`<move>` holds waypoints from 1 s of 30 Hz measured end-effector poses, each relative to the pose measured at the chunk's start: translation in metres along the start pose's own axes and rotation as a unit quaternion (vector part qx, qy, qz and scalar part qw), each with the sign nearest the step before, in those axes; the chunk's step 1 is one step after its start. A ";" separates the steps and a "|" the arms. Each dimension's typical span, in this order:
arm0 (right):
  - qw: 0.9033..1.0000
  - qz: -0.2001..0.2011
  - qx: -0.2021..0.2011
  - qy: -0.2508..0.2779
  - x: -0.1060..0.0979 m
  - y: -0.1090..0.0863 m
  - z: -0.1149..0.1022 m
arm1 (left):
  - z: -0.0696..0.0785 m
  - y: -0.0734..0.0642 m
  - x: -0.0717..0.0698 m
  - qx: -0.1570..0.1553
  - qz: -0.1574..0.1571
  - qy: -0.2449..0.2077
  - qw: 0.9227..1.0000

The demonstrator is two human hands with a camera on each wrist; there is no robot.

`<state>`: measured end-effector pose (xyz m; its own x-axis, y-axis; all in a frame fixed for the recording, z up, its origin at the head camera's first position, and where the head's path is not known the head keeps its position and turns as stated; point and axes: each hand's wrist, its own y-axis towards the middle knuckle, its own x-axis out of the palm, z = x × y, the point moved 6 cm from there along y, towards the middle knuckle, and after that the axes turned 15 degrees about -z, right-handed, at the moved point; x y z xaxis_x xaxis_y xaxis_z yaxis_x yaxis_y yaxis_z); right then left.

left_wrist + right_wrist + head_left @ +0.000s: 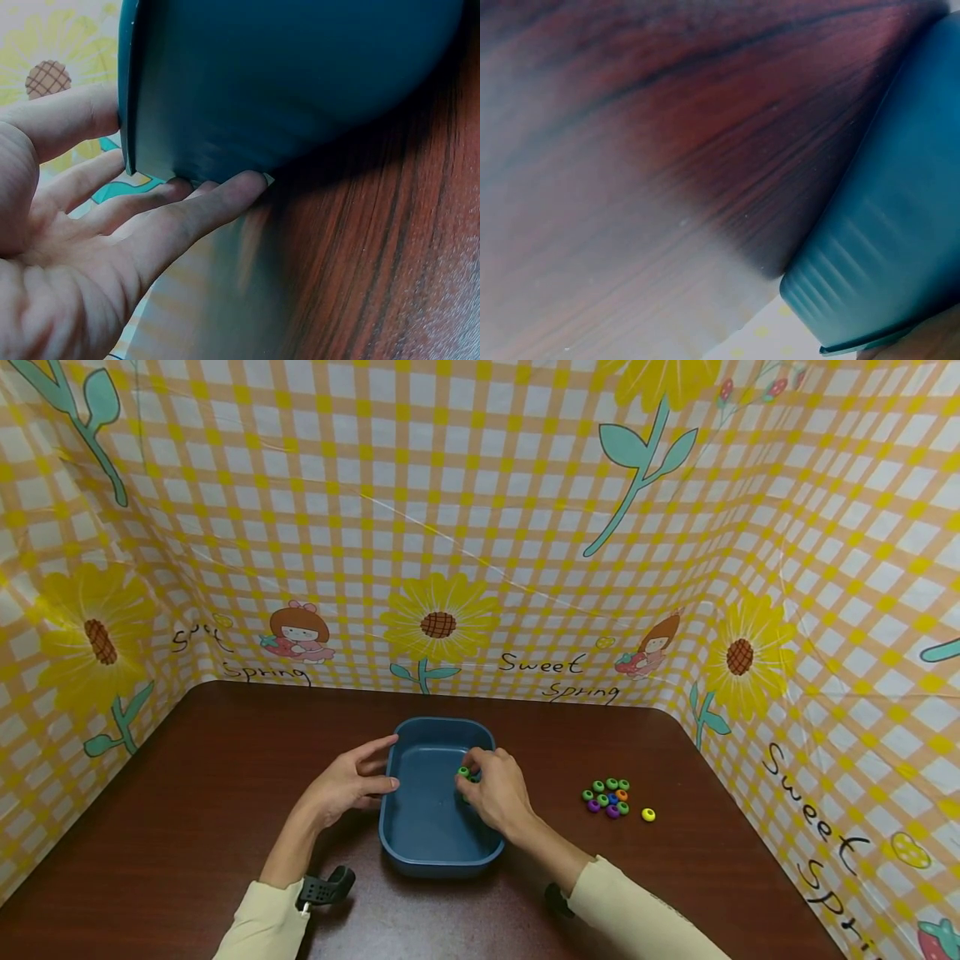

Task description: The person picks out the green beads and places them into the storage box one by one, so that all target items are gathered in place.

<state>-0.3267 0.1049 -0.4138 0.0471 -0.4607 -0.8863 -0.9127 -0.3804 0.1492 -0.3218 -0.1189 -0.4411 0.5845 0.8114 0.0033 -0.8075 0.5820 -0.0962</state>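
Observation:
A blue rectangular bin [431,852] stands on the dark wooden table. Against its left wall rests my left hand [341,787], fingers spread and fairly straight; in the left wrist view the fingertips [251,184] touch the outside of the bin [285,67]. My right hand [497,789] reaches over the right rim and pinches green beads [463,772] inside the bin, partly hidden by the fingers. The right wrist view shows mostly the bin's outer wall [885,232], with just an edge of the hand [922,341] at the bottom.
Right of the bin lies a loose cluster of green, purple, orange and blue beads [612,784], with a yellow bead [648,815] slightly apart. Checkered cloth [480,527] with flowers walls the table at the back and sides. A black strap [326,887] is on the left wrist.

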 end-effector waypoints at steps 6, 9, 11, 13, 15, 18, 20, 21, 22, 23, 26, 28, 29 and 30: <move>1.000 -0.002 -0.002 0.003 0.000 0.000 0.001 | -0.002 0.001 -0.001 -0.001 0.003 -0.001 1.000; 1.000 -0.003 -0.001 0.003 0.001 0.000 0.001 | -0.003 0.002 -0.001 -0.002 0.004 -0.002 1.000; 1.000 -0.003 0.000 0.004 0.001 0.000 0.001 | -0.004 0.002 -0.001 0.000 0.003 -0.001 1.000; 1.000 -0.003 0.000 0.005 0.000 0.000 0.001 | -0.004 0.002 -0.001 0.002 0.003 -0.001 1.000; 1.000 -0.003 -0.001 0.004 0.000 0.000 0.001 | -0.003 0.002 -0.001 0.003 0.004 -0.002 1.000; 1.000 -0.002 -0.005 0.001 0.000 0.000 0.000 | -0.003 0.002 -0.001 0.004 0.004 -0.002 1.000; 1.000 -0.001 -0.008 -0.001 0.000 0.000 0.000 | -0.004 0.001 -0.001 0.003 0.005 -0.002 1.000; 1.000 -0.001 -0.010 -0.002 0.000 0.000 0.000 | -0.004 0.001 -0.001 0.002 0.005 -0.001 1.000; 1.000 -0.001 -0.010 -0.002 0.000 0.000 0.000 | -0.004 0.001 -0.001 0.001 0.005 -0.001 1.000; 1.000 -0.001 -0.010 -0.002 0.000 -0.001 0.000 | -0.004 0.001 -0.001 0.001 0.005 -0.001 1.000; 1.000 -0.002 -0.009 -0.002 0.000 -0.001 0.000 | -0.004 0.001 -0.001 0.000 0.006 0.001 1.000; 1.000 -0.003 -0.008 -0.001 0.000 0.000 0.000 | -0.003 0.001 0.000 0.000 0.006 0.002 1.000; 1.000 -0.003 -0.008 -0.002 0.000 0.000 0.000 | -0.003 0.001 0.000 0.000 0.007 0.003 1.000; 1.000 -0.004 -0.008 -0.001 0.000 0.000 0.000 | -0.003 0.001 0.000 -0.001 0.007 0.004 1.000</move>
<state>-0.3264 0.1045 -0.4139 0.0525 -0.4555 -0.8887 -0.9056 -0.3967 0.1498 -0.3221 -0.1188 -0.4444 0.5736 0.8191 -0.0053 -0.8155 0.5704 -0.0981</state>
